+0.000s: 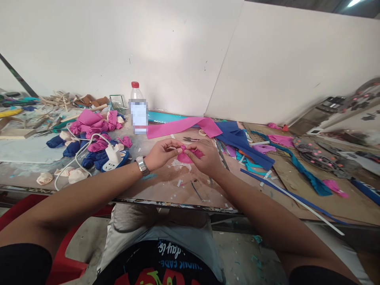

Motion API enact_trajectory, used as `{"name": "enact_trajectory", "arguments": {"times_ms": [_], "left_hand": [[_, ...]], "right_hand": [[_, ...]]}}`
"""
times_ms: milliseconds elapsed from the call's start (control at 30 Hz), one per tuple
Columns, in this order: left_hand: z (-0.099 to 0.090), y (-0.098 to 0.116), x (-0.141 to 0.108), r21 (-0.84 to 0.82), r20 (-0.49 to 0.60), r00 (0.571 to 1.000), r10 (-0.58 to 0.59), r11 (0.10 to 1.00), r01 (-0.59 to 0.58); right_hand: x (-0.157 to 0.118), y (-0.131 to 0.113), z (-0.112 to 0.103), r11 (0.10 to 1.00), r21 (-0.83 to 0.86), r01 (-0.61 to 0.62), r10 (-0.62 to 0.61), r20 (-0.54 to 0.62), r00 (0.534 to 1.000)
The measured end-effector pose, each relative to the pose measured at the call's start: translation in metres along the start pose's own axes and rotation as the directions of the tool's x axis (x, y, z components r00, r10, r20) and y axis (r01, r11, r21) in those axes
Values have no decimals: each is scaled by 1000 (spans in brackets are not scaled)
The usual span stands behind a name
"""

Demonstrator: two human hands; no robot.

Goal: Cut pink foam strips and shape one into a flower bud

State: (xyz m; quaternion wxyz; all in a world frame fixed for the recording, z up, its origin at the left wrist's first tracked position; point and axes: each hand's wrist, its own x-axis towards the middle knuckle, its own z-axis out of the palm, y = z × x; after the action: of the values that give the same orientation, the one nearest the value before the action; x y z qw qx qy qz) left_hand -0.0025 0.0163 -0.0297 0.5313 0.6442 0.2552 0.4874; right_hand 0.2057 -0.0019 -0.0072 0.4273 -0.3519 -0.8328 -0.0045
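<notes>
Between my two hands is a small pink crepe paper flower [186, 157], its rolled centre pinched at the fingertips and a loose flap hanging below. My left hand [165, 152], with a metal watch [142, 166] on the wrist, is closed on its left side. On the other side my right hand [207, 156] grips the pink paper with thumb and fingers, hiding part of it. Just beyond the hands lies a long pink paper strip [184, 127], its right end by a dark blue strip [237, 140]. Scissors [190, 139] lie partly hidden behind my fingers.
Pink paper flowers [89, 120] and dark blue ones [71, 149] are heaped at left, beside a power strip [114, 160] with a white cord. A red-capped bottle [135, 92] stands behind. Cardboard [285, 170] with paper scraps and a white stick [308, 209] lies at right.
</notes>
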Motion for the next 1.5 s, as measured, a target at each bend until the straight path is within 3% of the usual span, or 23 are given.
{"name": "enact_trajectory", "arguments": {"times_ms": [800, 1033, 1267, 1500], "left_hand": [[-4, 3, 1, 19, 14, 999, 39, 999, -39], [-3, 5, 0, 23, 61, 998, 19, 1000, -21], [-3, 1, 0, 18, 10, 1000, 21, 1000, -21], [-2, 3, -1, 118, 15, 999, 36, 992, -38]], "right_hand": [[1, -2, -4, 997, -33, 76, -76, 13, 997], [1, -2, -2, 997, -32, 75, -76, -17, 997], [0, -1, -1, 997, -39, 64, -65, -24, 998], [-1, 2, 1, 999, -36, 33, -33, -10, 999]]}}
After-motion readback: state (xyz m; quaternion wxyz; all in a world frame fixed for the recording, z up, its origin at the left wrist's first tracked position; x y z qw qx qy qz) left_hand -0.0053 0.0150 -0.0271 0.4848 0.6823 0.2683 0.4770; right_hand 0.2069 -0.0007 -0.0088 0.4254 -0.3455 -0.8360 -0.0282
